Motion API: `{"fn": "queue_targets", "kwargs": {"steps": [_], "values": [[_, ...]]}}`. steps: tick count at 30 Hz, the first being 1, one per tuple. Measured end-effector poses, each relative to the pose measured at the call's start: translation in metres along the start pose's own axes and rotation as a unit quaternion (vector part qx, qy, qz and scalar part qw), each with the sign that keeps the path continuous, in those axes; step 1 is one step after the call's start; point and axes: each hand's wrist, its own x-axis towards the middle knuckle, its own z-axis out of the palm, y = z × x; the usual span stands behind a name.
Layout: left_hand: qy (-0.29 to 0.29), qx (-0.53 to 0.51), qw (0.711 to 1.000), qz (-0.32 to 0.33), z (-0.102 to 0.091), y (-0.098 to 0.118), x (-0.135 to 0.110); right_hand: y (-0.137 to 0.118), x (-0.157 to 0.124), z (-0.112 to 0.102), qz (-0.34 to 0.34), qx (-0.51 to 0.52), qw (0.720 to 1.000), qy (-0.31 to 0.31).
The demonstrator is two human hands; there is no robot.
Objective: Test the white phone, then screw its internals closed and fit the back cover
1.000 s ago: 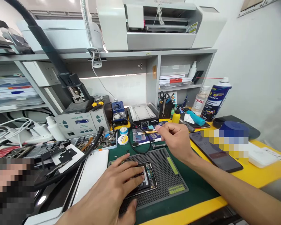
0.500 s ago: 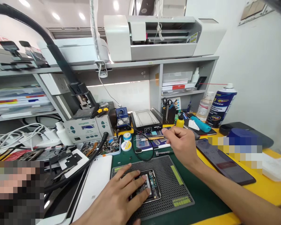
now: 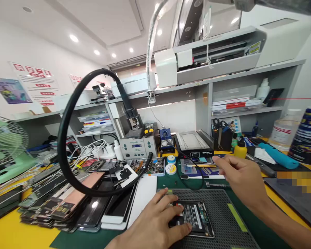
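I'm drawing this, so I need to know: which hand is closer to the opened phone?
The left hand, which is touching the opened phone. The right hand is apart from it, off to its right and farther forward.

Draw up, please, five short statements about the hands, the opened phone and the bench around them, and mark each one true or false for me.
1. The left hand has its fingers over the opened phone. True.
2. The phone's back cover is on. False: the battery and circuit board are exposed.
3. The yellow bottle stands beyond the right hand. True.
4. The right hand is spread flat over the phone. False: it is curled and apart from the phone.
5. The phone lies on the honeycomb-patterned mat. True.
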Motion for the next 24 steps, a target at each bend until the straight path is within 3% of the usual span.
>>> {"fn": "queue_targets", "kwargs": {"steps": [4, 6, 10, 14, 20, 24], "values": [[-0.083, -0.024, 0.98, -0.177, -0.047, -0.021, -0.003, 0.002, 0.0, -0.002, -0.001, -0.006, 1.0, -0.016], [-0.142, 0.01, 0.953, -0.267, -0.071, -0.048, -0.01, 0.002, 0.0, -0.003, 0.003, -0.006, 1.0, -0.016], [-0.237, 0.041, 0.903, -0.357, -0.103, -0.109, -0.028, 0.001, 0.001, -0.005, 0.009, -0.002, 1.0, -0.01], [-0.352, 0.022, 0.848, -0.396, -0.103, -0.137, -0.038, 0.0, 0.001, -0.007, 0.01, 0.007, 1.0, -0.012], [-0.413, 0.037, 0.804, -0.425, -0.087, -0.129, -0.033, -0.003, -0.001, -0.007, 0.001, 0.025, 1.0, 0.0], [-0.433, 0.061, 0.792, -0.426, -0.084, -0.123, -0.031, -0.006, -0.001, -0.005, -0.018, 0.037, 0.999, 0.002]]}}
